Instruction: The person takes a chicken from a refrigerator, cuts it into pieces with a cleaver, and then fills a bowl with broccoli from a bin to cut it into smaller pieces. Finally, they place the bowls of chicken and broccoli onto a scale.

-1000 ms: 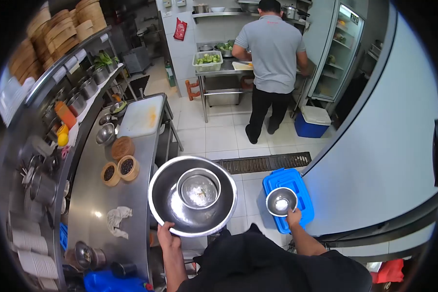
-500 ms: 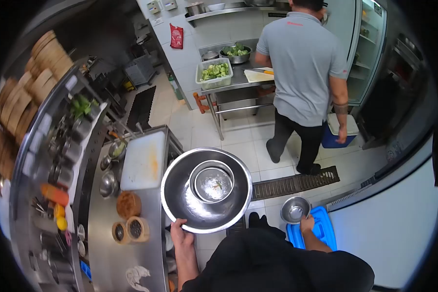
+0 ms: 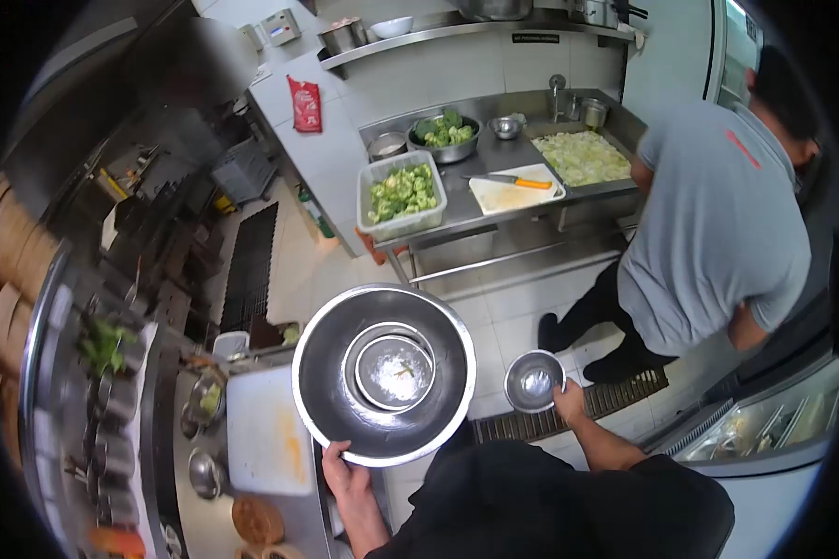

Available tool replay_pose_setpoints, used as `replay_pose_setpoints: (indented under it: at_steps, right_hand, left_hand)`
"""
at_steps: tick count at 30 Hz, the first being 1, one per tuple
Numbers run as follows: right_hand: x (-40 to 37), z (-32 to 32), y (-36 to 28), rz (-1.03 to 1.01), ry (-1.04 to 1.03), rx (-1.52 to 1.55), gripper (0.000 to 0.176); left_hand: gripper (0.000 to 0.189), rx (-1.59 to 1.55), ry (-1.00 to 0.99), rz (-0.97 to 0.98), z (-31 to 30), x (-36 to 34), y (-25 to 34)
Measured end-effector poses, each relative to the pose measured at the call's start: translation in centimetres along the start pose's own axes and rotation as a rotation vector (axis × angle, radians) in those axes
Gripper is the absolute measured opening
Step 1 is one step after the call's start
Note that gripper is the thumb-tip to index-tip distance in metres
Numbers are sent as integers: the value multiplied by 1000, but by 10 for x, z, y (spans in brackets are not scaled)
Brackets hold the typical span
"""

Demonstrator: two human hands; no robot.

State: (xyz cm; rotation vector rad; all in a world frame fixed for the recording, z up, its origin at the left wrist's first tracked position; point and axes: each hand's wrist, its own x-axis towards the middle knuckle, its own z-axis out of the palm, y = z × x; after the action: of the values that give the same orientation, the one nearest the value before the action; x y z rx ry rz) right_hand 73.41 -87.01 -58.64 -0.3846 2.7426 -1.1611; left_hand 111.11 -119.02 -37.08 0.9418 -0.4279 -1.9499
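My left hand (image 3: 348, 480) is closed on the near rim of a large steel mixing bowl (image 3: 319, 382), its thumb over the edge. Inside that bowl sits a smaller round steel bowl (image 3: 382, 384) with a bit of something green and orange at its bottom. Off to the right, my right hand (image 3: 570, 402) grips the rim of a small steel bowl (image 3: 534, 380), which looks bare inside. Both bowls are held up above the floor, apart from each other.
Ahead is a steel sink table (image 3: 475, 216) with a tub of broccoli (image 3: 403, 196), a cutting board (image 3: 503, 197), an orange-handled knife (image 3: 522, 183) and a sink full of chopped greens (image 3: 583, 156). A person in a grey shirt (image 3: 718, 224) stands at right. A counter with a white board (image 3: 268, 433) lies left.
My view has moved closer to the sink table. The small bowl in my right hand has moved up and left, away from the blue lid. The other person has shifted right and leans.
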Motion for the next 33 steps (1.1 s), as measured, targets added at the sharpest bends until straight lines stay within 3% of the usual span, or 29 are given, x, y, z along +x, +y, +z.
replay_pose_setpoints:
  at_steps: [1,4,5,10,12,15,21,24,26,27,29,33]
  right_hand:
    - [13,3,-3,128,-62,-86,29]
    - [48,7,-7,167,26,-202,28]
    - [61,2,-6,201,60,-142,27]
    - [134,-10,-39,126,380,11,23]
    - [165,-7,-38,292,443,85,25]
    - [219,6,-52,358,552,342,23]
    - [364,6,-123,248,542,642,18]
    - [456,16,-123,107,516,600,16]
    - [507,7,-145,112,459,717,15]
    - [535,5,-152,112,438,775,14]
    - [583,5,-153,116,404,827,13]
    - [636,-2,-145,156,331,836,13]
  left_hand:
    - [40,14,-13,-13,8,31,0]
    - [39,40,-87,-35,67,113,6]
    - [48,51,-86,-87,93,138,5]
    - [40,85,-209,-139,229,267,-4]
    - [47,78,-299,-168,291,308,-17]
    - [47,75,-405,-157,381,357,-43]
    - [46,70,-371,-163,518,482,-119]
    - [48,53,-405,-174,586,528,-161]
    - [44,100,-286,-136,627,559,-192]
    - [38,92,-334,-148,643,586,-209]
    - [32,106,-220,-122,669,642,-239]
    - [30,107,-159,-133,706,686,-282]
